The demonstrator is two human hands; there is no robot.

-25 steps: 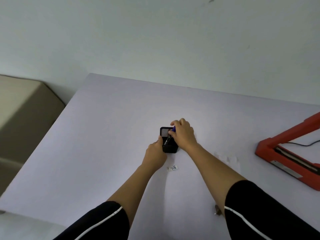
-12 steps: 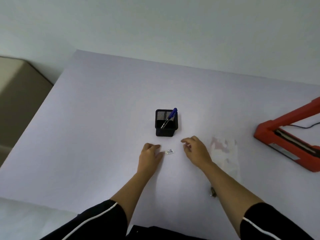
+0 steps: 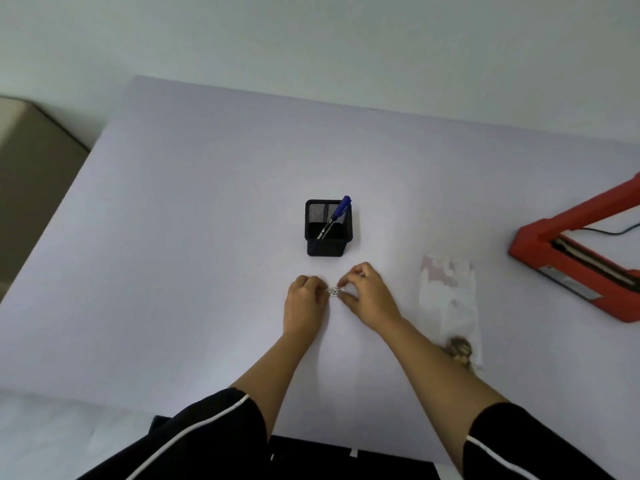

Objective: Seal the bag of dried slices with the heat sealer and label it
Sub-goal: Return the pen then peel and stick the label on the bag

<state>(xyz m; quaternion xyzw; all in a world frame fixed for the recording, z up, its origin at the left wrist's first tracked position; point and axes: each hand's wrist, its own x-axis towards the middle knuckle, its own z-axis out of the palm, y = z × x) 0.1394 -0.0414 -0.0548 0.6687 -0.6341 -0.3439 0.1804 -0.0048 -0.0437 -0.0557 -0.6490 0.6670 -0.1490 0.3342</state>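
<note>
**Presently in hand: label, held at both ends**

1. Beige cabinet (image 3: pixel 31 168): seen past the left edge of the table (image 3: pixel 173 271). Not involved.
2. Left hand (image 3: pixel 304 303): fingers curled. The left end of the label (image 3: pixel 335 292) is pinched at the fingertips.
3. Label: small, white and printed, stretched between the two hands just in front of the mesh pen holder (image 3: pixel 328 244). Whether it is lifted clear of the table cannot be told.
4. Pen holder: a blue pen (image 3: pixel 341 213) is stood in it, leaning right.
5. Right hand (image 3: pixel 367 296): the label's right end is nipped between thumb and forefinger. The other fingers are bent and hold nothing.
6. Bag (image 3: pixel 448 306): laid flat to the right of the hands, with the dried slices (image 3: pixel 459 349) gathered at its near end. No seal can be made out.
7. Heat sealer (image 3: pixel 571 271): red, at far right, arm raised.

Step judged: the label is being readied for sticking. One corner is best lifted with a nail and the adhesive kept off the fingertips. The label should then be smoothed onto a flat part of the bag, away from the slices.

Change noted: half a second ago the label lay on the table at the left fingertips, with the right hand apart from it. A second ago both hands were at the pen holder.
</note>
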